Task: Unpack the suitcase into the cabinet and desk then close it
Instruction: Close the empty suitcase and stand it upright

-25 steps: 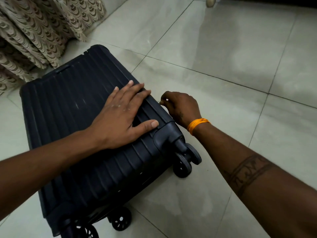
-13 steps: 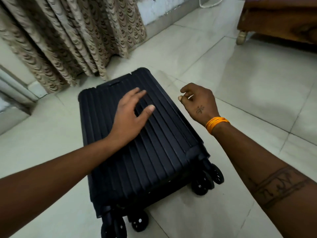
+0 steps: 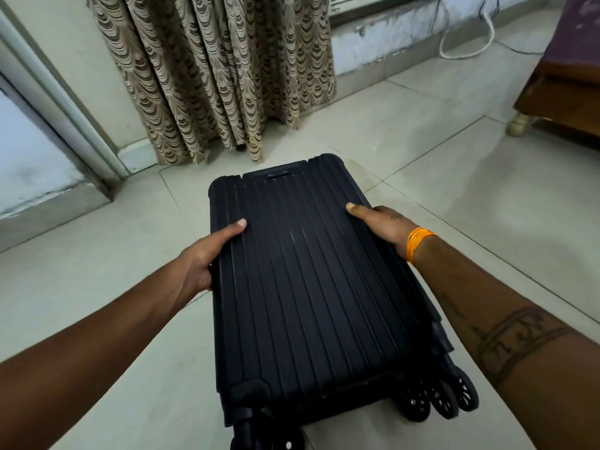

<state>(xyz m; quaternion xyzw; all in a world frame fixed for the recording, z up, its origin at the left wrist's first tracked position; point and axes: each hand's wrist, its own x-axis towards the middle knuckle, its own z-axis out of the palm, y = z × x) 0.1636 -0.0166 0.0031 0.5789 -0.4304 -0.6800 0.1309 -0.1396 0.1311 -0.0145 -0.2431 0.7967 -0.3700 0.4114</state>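
1. The dark ribbed suitcase (image 3: 311, 287) lies flat and shut on the tiled floor (image 3: 487, 206), wheels nearest the viewer.
2. The left hand (image 3: 207, 258) and right hand (image 3: 383, 225) each clasp a long side, thumbs on top (fingers hidden underneath).
3. Lift evenly and keep it level.
4. A patterned curtain (image 3: 211, 76) hangs beyond.

1. A home bedroom, by the looks: patterned beige curtain (image 3: 214, 76) hanging to a pale tiled floor (image 3: 454, 196).
2. Wooden furniture on a turned leg (image 3: 518, 124) stands at right.
3. White cable (image 3: 467, 43) trails along the wall.
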